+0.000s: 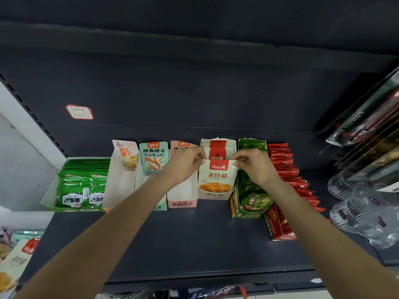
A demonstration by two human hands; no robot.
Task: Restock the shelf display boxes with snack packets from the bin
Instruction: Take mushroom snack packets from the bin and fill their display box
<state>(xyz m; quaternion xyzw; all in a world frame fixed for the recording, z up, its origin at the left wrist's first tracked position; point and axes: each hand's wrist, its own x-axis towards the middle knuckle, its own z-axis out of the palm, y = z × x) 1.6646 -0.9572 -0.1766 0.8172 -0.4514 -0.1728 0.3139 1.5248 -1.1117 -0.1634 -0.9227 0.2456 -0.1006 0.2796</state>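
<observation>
Both hands hold one cream snack packet (217,176) by its top corners: the left hand (185,164) pinches the left corner, the right hand (253,164) the right, so each grip is grasping the packet. Holding it by the corners keeps it upright and facing forward as it stands at the front of the cream display box (213,195), ahead of matching packets behind. The pink box (182,202) just left looks mostly unfilled.
</observation>
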